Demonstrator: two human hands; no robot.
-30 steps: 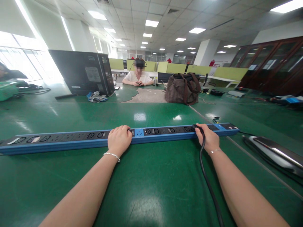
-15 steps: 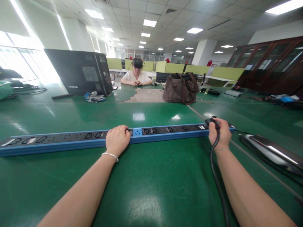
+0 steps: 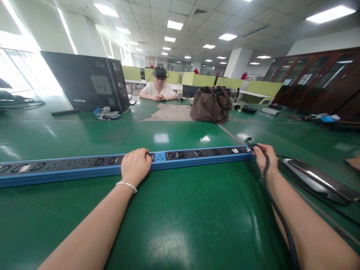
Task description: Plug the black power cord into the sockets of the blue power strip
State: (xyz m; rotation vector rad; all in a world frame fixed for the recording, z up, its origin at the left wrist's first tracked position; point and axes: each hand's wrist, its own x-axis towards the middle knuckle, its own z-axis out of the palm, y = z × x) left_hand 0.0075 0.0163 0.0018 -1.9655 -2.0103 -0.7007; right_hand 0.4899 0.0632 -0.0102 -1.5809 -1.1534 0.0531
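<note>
A long blue power strip (image 3: 194, 162) with a black socket face lies across the green table. My left hand (image 3: 135, 165) is closed over its middle, beside a light blue socket, with the fingers wrapped over the far edge. At the strip's right end, my right hand (image 3: 266, 158) grips a black plug (image 3: 255, 146). The plug's thick black cord (image 3: 281, 219) runs down along my right forearm. The plug is at the strip's end sockets; whether it sits in one is hidden by the fingers.
A black computer case (image 3: 87, 82) stands back left, with work gloves (image 3: 107, 113) beside it. A brown bag (image 3: 210, 105) stands farther back. A person (image 3: 159, 90) sits across the table. A black and silver device (image 3: 317, 180) lies right; what looks like another hand (image 3: 353, 162) shows at the edge.
My right hand has shifted right along the strip with the plug, to its end. The cord has swung right, over my forearm. My left hand keeps its hold on the strip.
</note>
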